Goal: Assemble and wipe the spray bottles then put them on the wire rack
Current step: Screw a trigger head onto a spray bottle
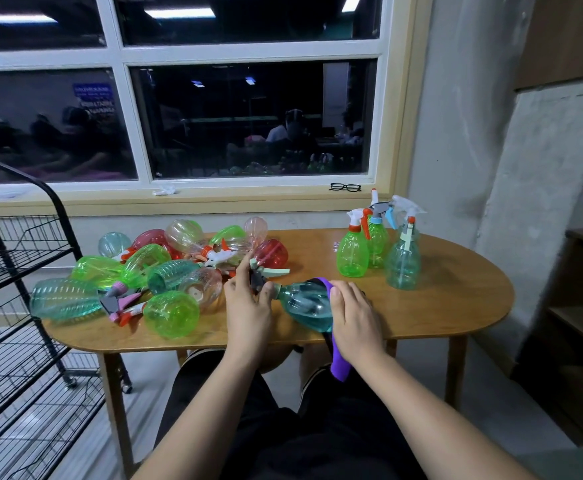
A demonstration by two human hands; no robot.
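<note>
The teal spray bottle (305,304) lay on its side at the near edge of the desk (439,306), about six o'clock on the oval top, with its neck pointing toward nine o'clock. Its grey-and-mint spray head (260,277) was seated on the neck. The left hand (247,306) was clamped on that spray head, thumb by the collar and fingers curled up around the trigger. The right hand (354,315) lay over the body of the bottle, its fingers curved down onto a purple cloth (340,367) and holding it against the plastic. One end of the cloth showed past the fingertips at twelve o'clock, and the other end hung off the desk edge below the wrist.

From the bottle, at nine to eleven o'clock, a heap of loose bottles (165,271) covered the left half of the desk: green, teal, red and clear pink bodies lying on their sides, with loose spray heads mixed among them. At one o'clock, well apart from the hands, three assembled bottles stood upright close together: a green bottle (352,254) in front, a second green bottle (378,242) just behind it, and a pale teal bottle (403,263) to their right.

A black wire rack (16,258) stood off the desk's left end at nine o'clock, its tilted shelves bare where they showed. Beyond the desk at twelve o'clock was a dark window (248,116), and on its sill lay a pair of black glasses (344,187) and a crumpled white paper (165,191).
</note>
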